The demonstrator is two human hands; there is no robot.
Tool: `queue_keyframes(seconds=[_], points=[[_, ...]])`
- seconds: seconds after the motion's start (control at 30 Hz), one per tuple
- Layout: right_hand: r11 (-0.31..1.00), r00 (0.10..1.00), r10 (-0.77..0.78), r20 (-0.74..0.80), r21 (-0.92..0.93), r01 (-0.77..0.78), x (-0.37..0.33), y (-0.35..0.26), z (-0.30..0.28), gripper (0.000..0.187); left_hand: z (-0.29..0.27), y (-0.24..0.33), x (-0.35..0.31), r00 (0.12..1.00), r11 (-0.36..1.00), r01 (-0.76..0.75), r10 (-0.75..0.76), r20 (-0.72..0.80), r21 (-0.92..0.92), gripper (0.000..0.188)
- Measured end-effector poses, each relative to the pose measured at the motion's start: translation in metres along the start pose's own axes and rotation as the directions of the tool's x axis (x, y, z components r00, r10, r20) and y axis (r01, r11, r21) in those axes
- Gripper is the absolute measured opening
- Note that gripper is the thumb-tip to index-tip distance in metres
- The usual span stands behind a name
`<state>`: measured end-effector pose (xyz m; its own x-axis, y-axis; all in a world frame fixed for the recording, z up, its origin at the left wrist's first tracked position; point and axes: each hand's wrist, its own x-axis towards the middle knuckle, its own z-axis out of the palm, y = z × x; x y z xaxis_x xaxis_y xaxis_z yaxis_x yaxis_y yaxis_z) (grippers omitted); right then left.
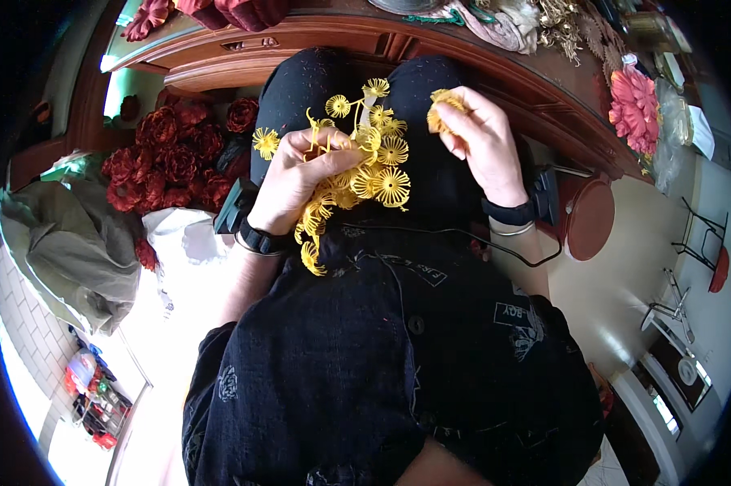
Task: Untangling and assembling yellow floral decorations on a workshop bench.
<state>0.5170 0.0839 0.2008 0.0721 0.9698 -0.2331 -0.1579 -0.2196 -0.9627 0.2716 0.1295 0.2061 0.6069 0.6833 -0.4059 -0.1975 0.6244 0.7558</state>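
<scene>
Over my lap, my left hand [305,170] pinches the stems of a yellow artificial flower spray [392,186]. Its round, spoked blossoms spread to the right of the fingers and hang down below them. One blossom [266,143] sticks out on the left of the hand. To the right, apart from the spray, my right hand [483,138] is closed on a small yellow flower piece [445,111]. The fingers cover part of that piece, so its full shape is hidden. A dark strap with a device is on each wrist.
Dark red artificial flowers [175,150] are heaped at the left, above a grey-green cloth bag [70,251] and white plastic [189,239]. A brown wooden table [317,36] stands in front of my knees. A red round stool [590,219] is at right. A black cable [495,245] crosses my lap.
</scene>
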Motion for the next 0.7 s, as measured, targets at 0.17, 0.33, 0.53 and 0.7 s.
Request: queue_keyframes(seconds=[0.17, 0.33, 0.53, 0.7], points=[[0.992, 0.974, 0.064, 0.216, -0.118, -0.039, -0.002, 0.005, 0.020, 0.021, 0.003, 0.001, 0.002, 1.000, 0.990, -0.015, 0.014, 0.010, 0.138, 0.005], [0.997, 0.964, 0.045, 0.263, -0.066, -0.029, -0.006, 0.005, 0.027, 0.028, 0.005, -0.001, 0.003, 0.999, 0.980, -0.040, 0.040, 0.001, 0.197, 0.003], [0.902, 0.933, -0.305, 0.192, -0.255, 0.347, -0.005, 0.017, 0.040, 0.037, -0.001, -0.006, 0.006, 0.997, 0.962, -0.069, 0.063, 0.032, 0.263, 0.004], [0.972, 0.977, -0.093, 0.191, -0.197, 0.131, -0.005, 0.010, 0.045, 0.023, 0.002, -0.006, 0.008, 0.998, 0.949, -0.052, 0.044, 0.034, 0.312, 0.006]])
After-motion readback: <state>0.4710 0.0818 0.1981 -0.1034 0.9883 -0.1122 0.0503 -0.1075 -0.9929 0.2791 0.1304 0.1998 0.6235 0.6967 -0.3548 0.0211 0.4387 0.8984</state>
